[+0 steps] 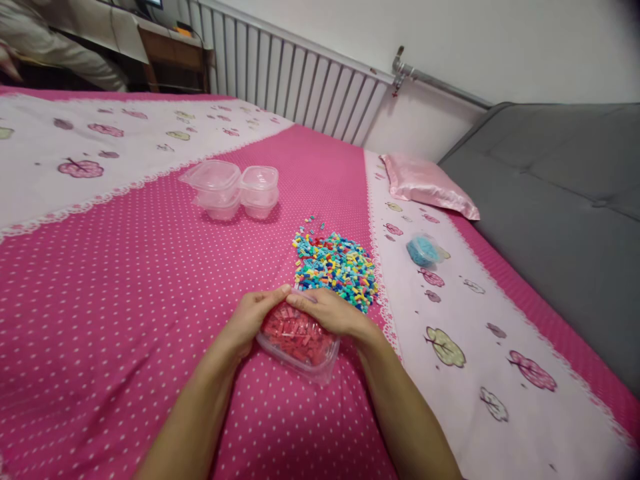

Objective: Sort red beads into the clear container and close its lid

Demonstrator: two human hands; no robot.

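Observation:
A clear plastic container [300,337] full of small red pieces rests on the pink dotted bedspread, its lid over the top. My left hand [253,317] grips its far left side, thumb on the lid's edge. From the right, my right hand [333,310] holds the same far edge, its thumb close to the other thumb. Fingers beneath the rim are hidden. Just beyond the hands lies a loose pile of small multicoloured plastic pieces [340,267], a few scattered at its far end.
Clear plastic containers [217,183] stand stacked at the far left. A small container of blue pieces [423,250] sits to the right. Farther back are a pink pillow [427,183], a grey headboard [560,173] and a white radiator [300,73]. A person's leg [65,50] shows at upper left.

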